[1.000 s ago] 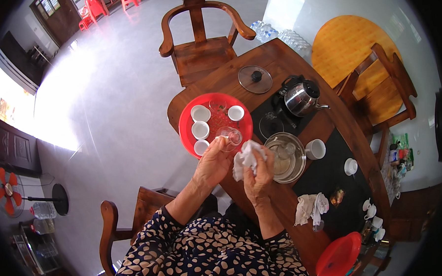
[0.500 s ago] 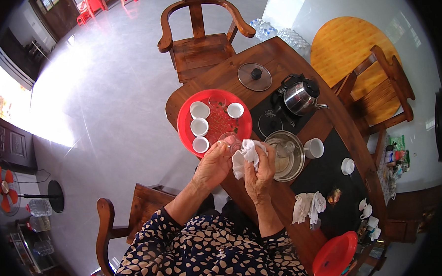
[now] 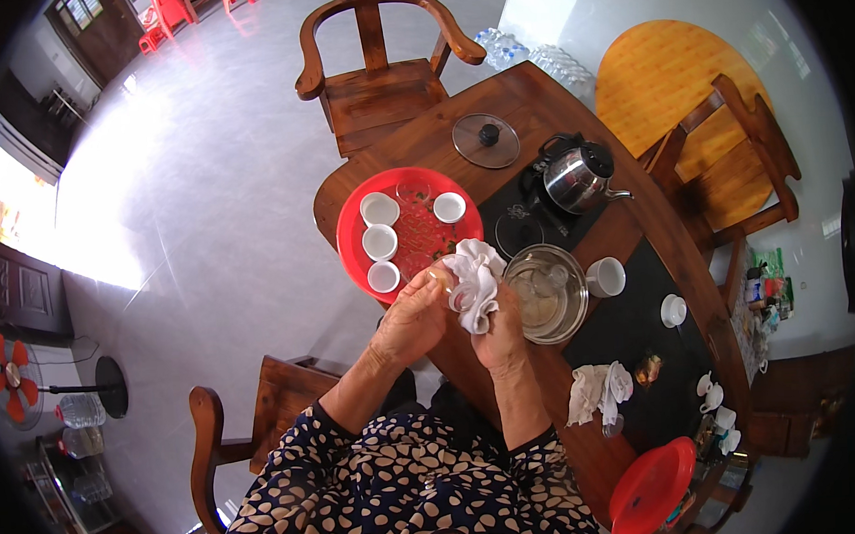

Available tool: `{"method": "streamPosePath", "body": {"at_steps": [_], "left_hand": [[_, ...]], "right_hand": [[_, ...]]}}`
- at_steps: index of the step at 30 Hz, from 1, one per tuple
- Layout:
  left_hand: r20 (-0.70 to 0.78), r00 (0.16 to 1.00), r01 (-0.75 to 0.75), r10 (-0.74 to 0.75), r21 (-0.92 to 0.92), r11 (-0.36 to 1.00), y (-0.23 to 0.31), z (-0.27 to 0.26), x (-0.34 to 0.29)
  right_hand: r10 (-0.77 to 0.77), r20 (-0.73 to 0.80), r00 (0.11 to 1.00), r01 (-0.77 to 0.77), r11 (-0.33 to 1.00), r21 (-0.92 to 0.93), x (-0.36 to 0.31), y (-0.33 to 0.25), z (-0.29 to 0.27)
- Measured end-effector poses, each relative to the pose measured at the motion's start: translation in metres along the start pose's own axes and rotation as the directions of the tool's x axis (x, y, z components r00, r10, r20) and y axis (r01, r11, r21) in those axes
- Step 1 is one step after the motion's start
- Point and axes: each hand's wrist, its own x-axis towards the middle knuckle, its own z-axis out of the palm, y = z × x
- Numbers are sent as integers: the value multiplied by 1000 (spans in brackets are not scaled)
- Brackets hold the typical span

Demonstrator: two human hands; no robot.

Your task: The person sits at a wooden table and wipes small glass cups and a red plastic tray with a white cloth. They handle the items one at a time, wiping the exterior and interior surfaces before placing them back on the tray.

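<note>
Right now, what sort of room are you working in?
Likely a home tea or dining room: a wooden tea table, carved armchairs, a steel kettle, and a red tray of small white cups.

Your hands meet at the near edge of the surface, the left hand beside the right hand, a cloth between them. Just beyond your left hand lies a tray carrying cups. A bowl sits right of the cloth, a mug beside it. Farther back stand a kettle and, to its left, a lid; a chair stands behind the surface.
</note>
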Motion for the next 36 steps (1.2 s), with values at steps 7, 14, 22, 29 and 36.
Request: {"method": "streamPosePath", "body": {"at_steps": [7,14,22,29,36], "left_hand": [[-140,990,27,-34,-55,998,7,27,6],[-135,990,-41,29,-89,995,-2,-26,11],[-206,978,13,-20,-38,999,-13,2,8],[-318,946,-7,55,151,988,-3,8,6],[-169,986,64,9,425,903,-8,4,-5]], "right_hand": [[127,15,992,-125,937,326,-10,19,-12],[-12,-39,999,-9,868,-497,-36,1,11],[-536,182,824,407,337,-849,-1,-4,-2],[-536,395,746,504,67,-861,-25,5,-1],[-511,409,756,513,75,-855,-16,-14,5]]}}
